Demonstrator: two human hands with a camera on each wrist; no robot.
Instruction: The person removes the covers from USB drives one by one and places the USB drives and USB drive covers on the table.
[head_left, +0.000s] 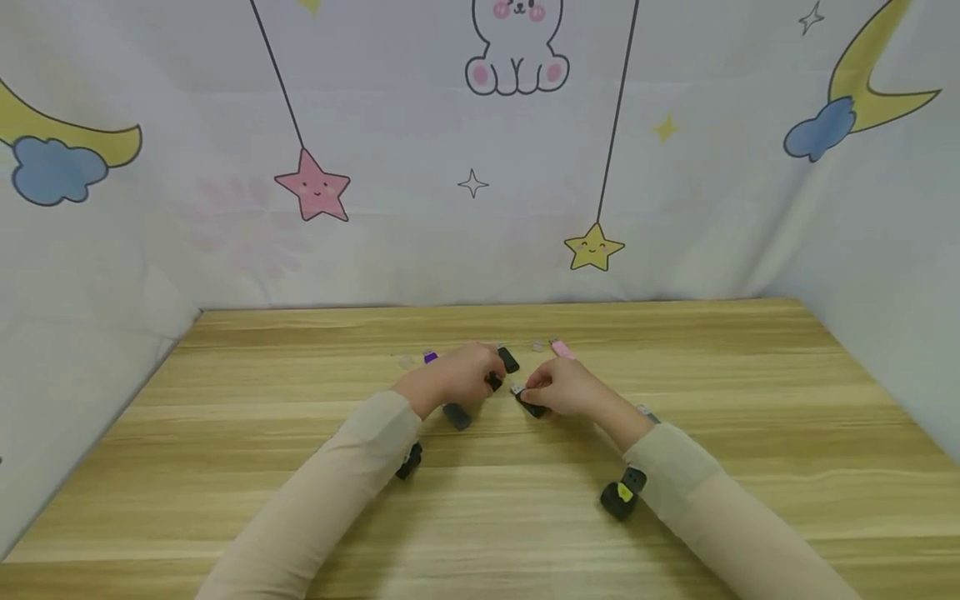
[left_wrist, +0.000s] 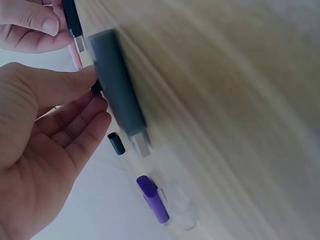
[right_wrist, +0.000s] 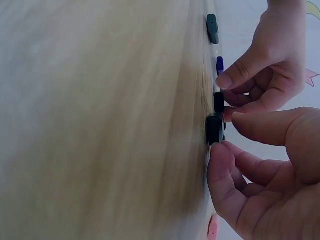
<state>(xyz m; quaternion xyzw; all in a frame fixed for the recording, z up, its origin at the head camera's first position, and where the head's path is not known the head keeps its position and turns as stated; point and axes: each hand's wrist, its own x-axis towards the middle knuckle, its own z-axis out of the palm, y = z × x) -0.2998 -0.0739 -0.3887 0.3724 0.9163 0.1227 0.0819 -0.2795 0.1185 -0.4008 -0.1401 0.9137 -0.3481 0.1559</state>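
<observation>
My left hand [head_left: 467, 377] pinches a small black cap [head_left: 493, 382] between thumb and fingers, just above the table. Close to its right, my right hand [head_left: 568, 388] pinches a black USB flash drive [head_left: 531, 405]; the metal plug [head_left: 517, 389] points toward the left hand. The cap and the drive are apart in the head view. In the left wrist view, the left thumb [left_wrist: 80, 82] and fingers hide most of the cap. The right wrist view shows the drive [right_wrist: 215, 130] between right thumb and forefinger, with the left hand [right_wrist: 272, 70] beyond it.
Behind the hands lie a dark drive [head_left: 508, 359], a pink drive [head_left: 562, 349] and a clear cap [head_left: 537, 345]. Near the left forearm are a dark grey drive [head_left: 457, 415], a purple drive [head_left: 430, 357] and another clear cap [head_left: 406, 362]. A grey item [head_left: 648, 413] lies by the right wrist.
</observation>
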